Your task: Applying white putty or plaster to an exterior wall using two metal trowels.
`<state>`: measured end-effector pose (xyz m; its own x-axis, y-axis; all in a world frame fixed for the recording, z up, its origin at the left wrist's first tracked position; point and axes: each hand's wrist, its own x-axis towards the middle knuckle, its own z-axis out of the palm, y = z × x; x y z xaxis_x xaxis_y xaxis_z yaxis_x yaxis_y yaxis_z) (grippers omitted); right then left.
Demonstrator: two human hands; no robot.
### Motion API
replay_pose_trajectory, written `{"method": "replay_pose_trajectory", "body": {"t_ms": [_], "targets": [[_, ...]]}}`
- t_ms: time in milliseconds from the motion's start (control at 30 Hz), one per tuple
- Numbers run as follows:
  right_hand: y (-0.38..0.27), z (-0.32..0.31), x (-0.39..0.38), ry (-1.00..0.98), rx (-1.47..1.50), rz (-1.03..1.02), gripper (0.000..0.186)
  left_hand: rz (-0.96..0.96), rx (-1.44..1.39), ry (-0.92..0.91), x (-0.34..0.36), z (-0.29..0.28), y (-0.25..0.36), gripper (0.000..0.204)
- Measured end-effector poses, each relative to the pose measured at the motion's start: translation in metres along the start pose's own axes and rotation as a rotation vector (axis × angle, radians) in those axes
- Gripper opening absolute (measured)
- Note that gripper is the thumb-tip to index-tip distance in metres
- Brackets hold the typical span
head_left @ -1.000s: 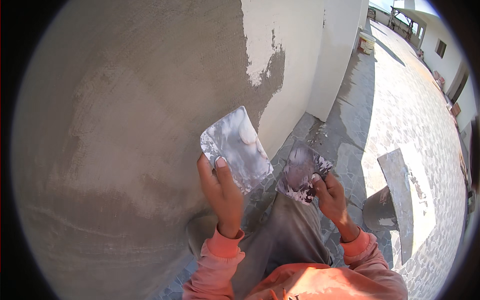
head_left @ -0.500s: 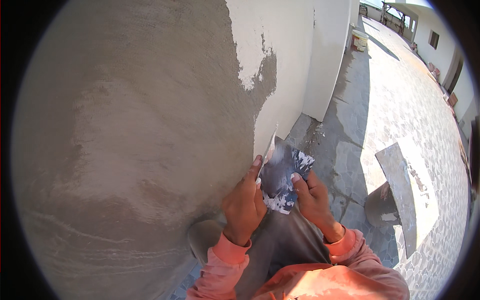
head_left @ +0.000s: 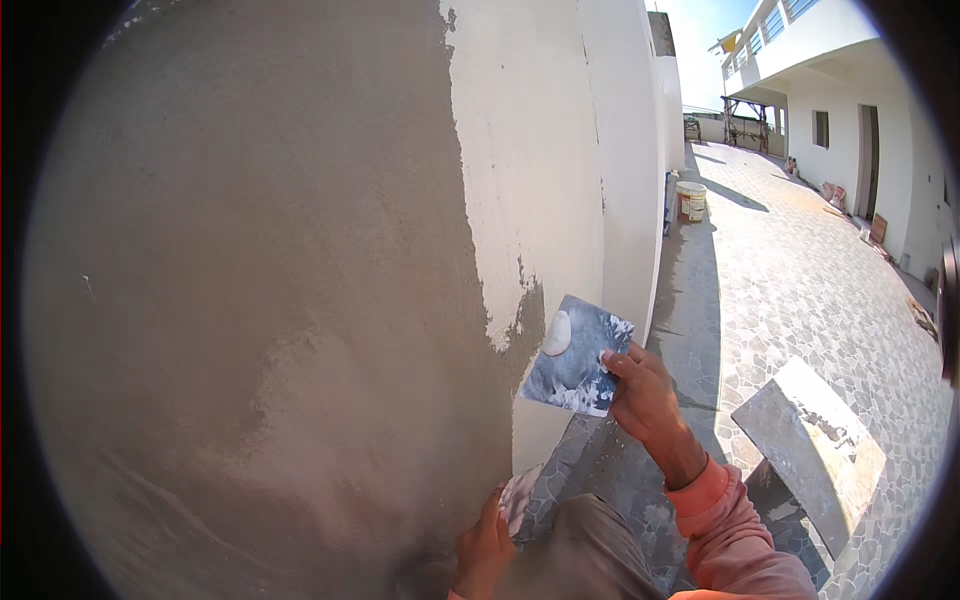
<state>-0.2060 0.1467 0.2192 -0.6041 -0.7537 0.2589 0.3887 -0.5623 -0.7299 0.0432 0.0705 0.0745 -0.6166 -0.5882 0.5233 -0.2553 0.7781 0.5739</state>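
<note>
My right hand [head_left: 645, 400] pinches a putty-smeared blade [head_left: 575, 357] at the wall's [head_left: 300, 300] grey-white edge; left hand [head_left: 485, 545] grips a second blade [head_left: 520, 495] low — spreading stage, I judge; next needs flat, even pressure.

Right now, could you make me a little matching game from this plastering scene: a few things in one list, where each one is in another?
Things:
1. metal blade with a white blob
2. smaller tool
3. bucket
4. grey slab

Places:
A. far off, by the white wall
B. on the paving, at the person's right
C. in the right hand
D. low against the wall, in the left hand

Pairs: 1-C, 2-D, 3-A, 4-B
</note>
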Motion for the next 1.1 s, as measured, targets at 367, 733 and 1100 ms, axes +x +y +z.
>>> {"method": "replay_pose_trajectory", "body": {"t_ms": [367, 733, 1100], "targets": [[-0.178, 0.133, 0.260, 0.323, -1.349, -1.225, 0.030, -0.215, -0.062, -0.011, -0.013, 0.032, -0.046, 0.034], [-0.215, 0.190, 0.335, 0.398, -1.470, -1.162, 0.046, -0.193, -0.086, 0.093, -0.023, 0.040, -0.058, 0.034], [-0.144, 0.145, 0.288, 0.030, -1.468, -1.190, 0.045, -0.349, -0.169, -0.007, -0.020, 0.035, -0.051, 0.032]]}}
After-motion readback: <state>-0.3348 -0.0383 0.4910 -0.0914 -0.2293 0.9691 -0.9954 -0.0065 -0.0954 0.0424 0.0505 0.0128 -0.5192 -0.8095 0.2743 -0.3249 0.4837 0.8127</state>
